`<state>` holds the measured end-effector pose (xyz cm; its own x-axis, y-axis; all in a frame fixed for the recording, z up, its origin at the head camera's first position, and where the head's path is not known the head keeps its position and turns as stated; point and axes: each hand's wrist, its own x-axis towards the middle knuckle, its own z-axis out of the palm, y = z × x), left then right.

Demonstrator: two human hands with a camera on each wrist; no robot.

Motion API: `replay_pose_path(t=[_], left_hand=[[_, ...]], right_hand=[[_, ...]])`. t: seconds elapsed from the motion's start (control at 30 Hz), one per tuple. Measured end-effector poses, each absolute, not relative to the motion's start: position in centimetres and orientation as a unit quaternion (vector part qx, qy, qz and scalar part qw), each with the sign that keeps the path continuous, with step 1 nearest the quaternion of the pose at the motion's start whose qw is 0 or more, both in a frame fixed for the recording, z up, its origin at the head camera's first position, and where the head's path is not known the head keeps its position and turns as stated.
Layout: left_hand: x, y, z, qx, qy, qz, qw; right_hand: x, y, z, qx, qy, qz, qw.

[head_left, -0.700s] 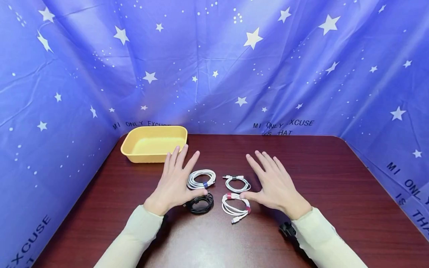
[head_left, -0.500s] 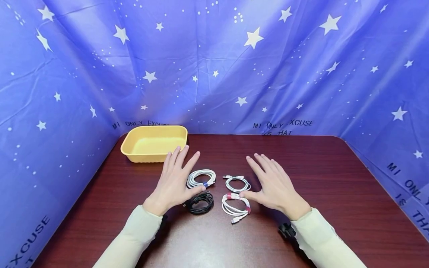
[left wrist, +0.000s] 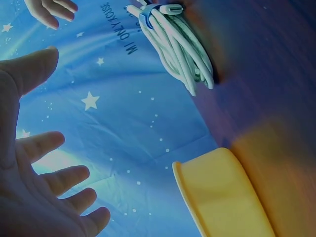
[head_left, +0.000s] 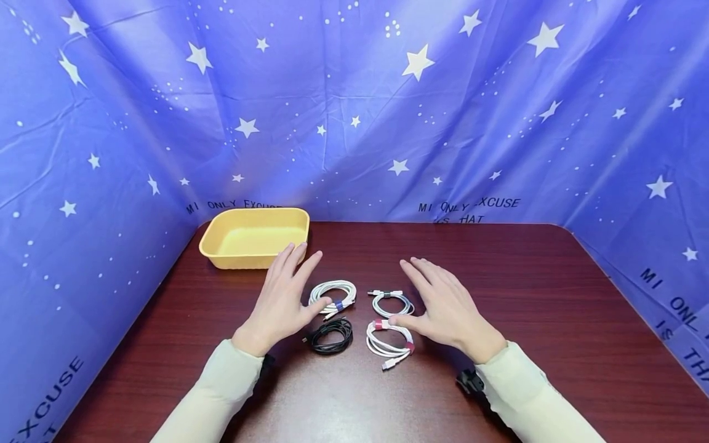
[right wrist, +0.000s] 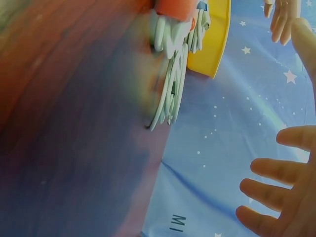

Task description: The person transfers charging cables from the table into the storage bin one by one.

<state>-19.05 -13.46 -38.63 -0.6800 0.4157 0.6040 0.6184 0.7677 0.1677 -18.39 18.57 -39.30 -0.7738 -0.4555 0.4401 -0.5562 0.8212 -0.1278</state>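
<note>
Four would exceed the count, so several coiled cables lie mid-table: a white cable with a blue tie point(head_left: 344, 288), a black cable point(head_left: 331, 351), a thin white cable with a dark tie point(head_left: 392, 314) and a white cable with red ties point(head_left: 382, 350). My left hand point(head_left: 279, 304) hovers left of them, fingers spread and holding nothing. Its thumb overlaps the blue-tied coil in the head view, while the left wrist view shows them apart. On the right, my right hand point(head_left: 451, 307) is likewise spread and holds nothing, its thumb nearest the red-tied coil.
A yellow bin point(head_left: 252, 263) stands at the back left, beyond the left fingertips. The dark red wooden table point(head_left: 526, 271) meets a blue star-printed curtain point(head_left: 354, 154) at its back and sides.
Both hands have shifted slightly: the left hand leftward, its thumb uncovering more of the cables, and the right hand a little leftward. The cables and the bin stay put.
</note>
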Motion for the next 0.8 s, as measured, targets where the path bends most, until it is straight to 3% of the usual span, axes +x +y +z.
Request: replay_pose_path(t=[0.43,0.8], left_hand=[[-19.2,-14.1,-38.6,-0.269,-0.907,-0.211,0.244],[-19.6,-14.9,-38.8,-0.267,-0.904,-0.211,0.258]], right_hand=[[-19.0,17.8,-39.1,0.272,-0.933,0.121,0.201],[-19.8,16.7,-39.0,0.263,-0.939,0.128,0.182]])
